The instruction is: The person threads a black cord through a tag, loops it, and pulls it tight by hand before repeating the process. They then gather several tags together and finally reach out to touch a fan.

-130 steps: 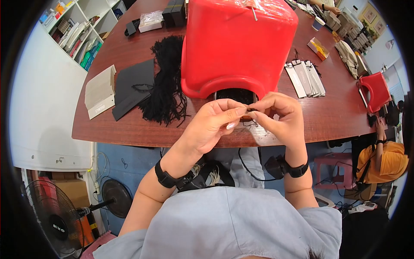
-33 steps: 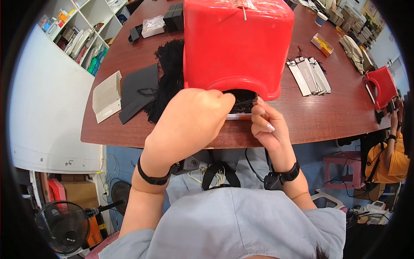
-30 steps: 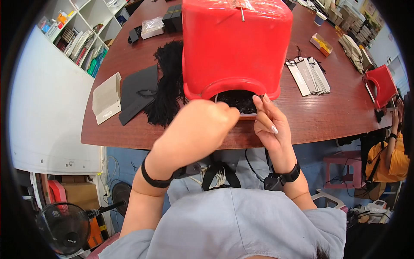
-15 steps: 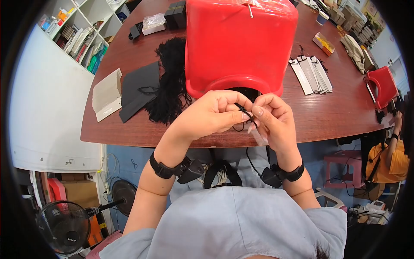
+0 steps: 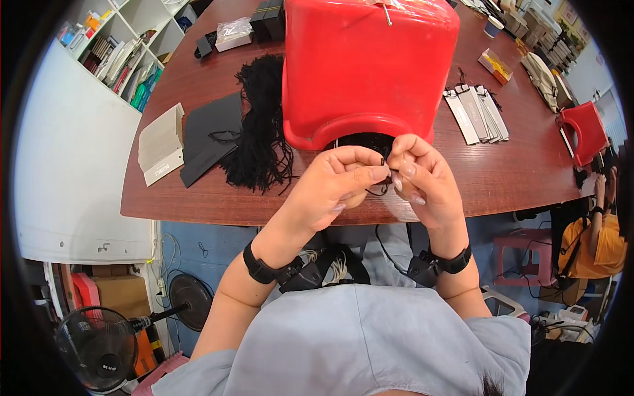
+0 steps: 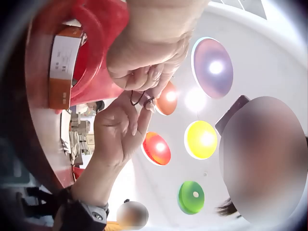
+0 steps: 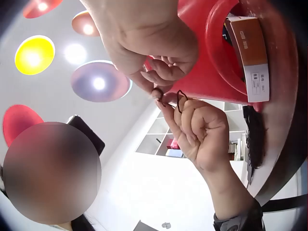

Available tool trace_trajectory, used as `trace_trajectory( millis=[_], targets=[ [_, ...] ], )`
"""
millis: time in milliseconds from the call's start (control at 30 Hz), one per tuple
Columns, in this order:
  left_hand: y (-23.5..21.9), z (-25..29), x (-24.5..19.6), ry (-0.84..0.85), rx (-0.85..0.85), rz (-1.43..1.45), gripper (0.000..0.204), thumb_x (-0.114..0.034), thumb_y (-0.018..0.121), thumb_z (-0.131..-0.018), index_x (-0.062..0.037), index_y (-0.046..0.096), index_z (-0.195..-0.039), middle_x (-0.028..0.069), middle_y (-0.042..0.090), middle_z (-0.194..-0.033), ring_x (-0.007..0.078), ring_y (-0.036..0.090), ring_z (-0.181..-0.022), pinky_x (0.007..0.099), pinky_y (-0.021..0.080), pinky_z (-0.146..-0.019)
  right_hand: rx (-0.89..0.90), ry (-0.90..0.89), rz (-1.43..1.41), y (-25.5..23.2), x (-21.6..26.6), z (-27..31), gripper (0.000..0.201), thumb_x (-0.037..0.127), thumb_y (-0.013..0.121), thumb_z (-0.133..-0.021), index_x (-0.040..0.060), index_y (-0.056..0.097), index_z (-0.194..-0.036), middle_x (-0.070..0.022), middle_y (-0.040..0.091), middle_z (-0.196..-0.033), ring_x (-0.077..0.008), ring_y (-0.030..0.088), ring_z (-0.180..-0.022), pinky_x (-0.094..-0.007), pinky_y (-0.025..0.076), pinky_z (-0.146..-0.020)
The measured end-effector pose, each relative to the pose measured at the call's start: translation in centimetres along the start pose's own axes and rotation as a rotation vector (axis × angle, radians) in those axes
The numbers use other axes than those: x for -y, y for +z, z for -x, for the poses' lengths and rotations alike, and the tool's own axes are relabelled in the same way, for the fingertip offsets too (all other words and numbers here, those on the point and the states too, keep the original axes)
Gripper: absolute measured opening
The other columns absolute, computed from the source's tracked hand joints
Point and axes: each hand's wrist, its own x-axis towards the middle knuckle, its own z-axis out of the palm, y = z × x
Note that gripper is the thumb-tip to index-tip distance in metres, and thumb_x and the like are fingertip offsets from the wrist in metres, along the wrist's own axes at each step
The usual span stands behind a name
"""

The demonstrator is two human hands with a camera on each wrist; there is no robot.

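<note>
Step in hand: seemingly working loop or knot in black cord (image 5: 378, 193), held above worktop (image 5: 310, 214) edge, before red stool (image 5: 370, 72). Left hand (image 5: 338, 183) and right hand (image 5: 430, 183): fingers pinching cord, nearly touching. Next move probably calls for firm pinch, gentle pull.

My fingertips (image 5: 379, 173) partly hide the black cord (image 5: 377, 193) near the red stool (image 5: 370, 72), its top cut off; the box (image 6: 65, 67) at its arch has blurred print.
</note>
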Motion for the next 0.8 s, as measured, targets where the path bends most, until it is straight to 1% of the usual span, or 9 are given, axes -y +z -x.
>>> trace_trajectory(
  millis=[67, 167, 300, 367, 433, 567, 633, 700, 800],
  targets=[
    [0.0, 0.1, -0.1, 0.062, -0.055, -0.049, 0.011, -0.006, 0.057, -0.078, 0.0004, 0.056, -0.087, -0.0036, 0.050, -0.060, -0.0021, 0.029, -0.039, 0.0150, 0.017, -0.035, 0.014, -0.107, -0.018, 0.0, 0.0, 0.0, 0.010, 0.007, 0.056, -0.079, 0.0045, 0.052, -0.087, -0.0021, 0.054, -0.073, 0.0006, 0.035, -0.047, -0.0131, 0.023, -0.038],
    [-0.1, 0.3, 0.0, 0.122, 0.014, -0.094, 0.012, -0.004, 0.057, -0.078, 0.0020, 0.056, -0.089, -0.0016, 0.053, -0.065, -0.0011, 0.037, -0.044, 0.0140, 0.025, -0.038, 0.011, -0.058, -0.043, -0.5, 0.0, -0.1, 0.012, 0.005, 0.058, -0.077, 0.0056, 0.052, -0.087, -0.0006, 0.054, -0.075, 0.0007, 0.037, -0.051, -0.0129, 0.024, -0.040],
    [1.0, 0.4, 0.2, 0.351, -0.130, -0.402, 0.012, -0.001, 0.056, -0.078, 0.0039, 0.056, -0.089, -0.0001, 0.057, -0.070, 0.0008, 0.046, -0.057, 0.0140, 0.036, -0.050, -0.039, -0.097, 0.063, -0.6, -0.1, -0.5, 0.013, 0.003, 0.059, -0.075, 0.0038, 0.053, -0.087, -0.0014, 0.053, -0.079, 0.0006, 0.038, -0.052, -0.0129, 0.026, -0.043],
    [1.1, 0.5, 0.3, 0.426, -0.210, -0.570, 0.012, 0.000, 0.056, -0.078, 0.0045, 0.056, -0.088, 0.0002, 0.057, -0.072, 0.0012, 0.048, -0.061, 0.0142, 0.038, -0.055, -0.192, -0.566, 0.624, -0.7, -0.7, -0.8, 0.012, 0.001, 0.060, -0.073, 0.0021, 0.056, -0.084, -0.0026, 0.050, -0.085, 0.0005, 0.037, -0.053, -0.0132, 0.027, -0.045],
    [1.2, 0.6, 0.5, 0.531, -0.224, -0.718, 0.009, 0.000, 0.056, -0.077, 0.0042, 0.056, -0.086, -0.0015, 0.057, -0.070, 0.0000, 0.046, -0.059, 0.0141, 0.037, -0.052, -0.227, -0.597, 0.708, -0.3, -0.3, -0.3, 0.012, 0.000, 0.062, -0.071, 0.0018, 0.058, -0.082, -0.0035, 0.047, -0.090, -0.0003, 0.037, -0.054, -0.0137, 0.027, -0.046],
    [1.3, 0.7, 0.6, 0.522, -0.235, -0.811, 0.010, 0.003, 0.056, -0.076, 0.0045, 0.056, -0.086, -0.0031, 0.052, -0.064, -0.0010, 0.039, -0.055, 0.0141, 0.030, -0.048, -0.192, -0.642, 0.991, 1.0, 1.1, 0.5, 0.017, -0.002, 0.065, -0.066, 0.0045, 0.061, -0.082, -0.0038, 0.046, -0.087, -0.0031, 0.040, -0.057, -0.0149, 0.031, -0.046],
    [1.3, 0.7, 0.6, 0.631, -0.322, -1.033, 0.011, -0.001, 0.059, -0.073, 0.0013, 0.057, -0.083, 0.0035, 0.056, -0.060, 0.0035, 0.047, -0.049, 0.0189, 0.037, -0.044, -0.208, -0.678, 1.104, 1.2, 1.3, 0.6, 0.019, -0.002, 0.066, -0.064, 0.0051, 0.062, -0.082, -0.0041, 0.045, -0.086, -0.0047, 0.042, -0.059, -0.0158, 0.033, -0.047],
    [1.3, 0.6, 0.7, 0.712, -0.326, -1.153, 0.011, -0.001, 0.059, -0.071, 0.0005, 0.057, -0.082, 0.0055, 0.056, -0.060, 0.0078, 0.049, -0.047, 0.0211, 0.038, -0.043, -0.166, -0.832, 1.271, 1.4, 1.1, 0.4, 0.022, 0.000, 0.069, -0.061, 0.0057, 0.062, -0.080, -0.0052, 0.044, -0.083, -0.0083, 0.047, -0.061, -0.0185, 0.039, -0.048],
    [1.2, 0.5, 1.0, 0.826, -0.331, -1.319, 0.012, -0.003, 0.060, -0.068, -0.0010, 0.057, -0.080, 0.0078, 0.055, -0.059, 0.0156, 0.052, -0.045, 0.0250, 0.040, -0.042, -0.149, -0.815, 1.304, 1.1, 0.9, 0.2, 0.020, 0.001, 0.070, -0.060, 0.0053, 0.060, -0.077, -0.0062, 0.044, -0.082, -0.0122, 0.050, -0.063, -0.0219, 0.042, -0.048]
  ],
)
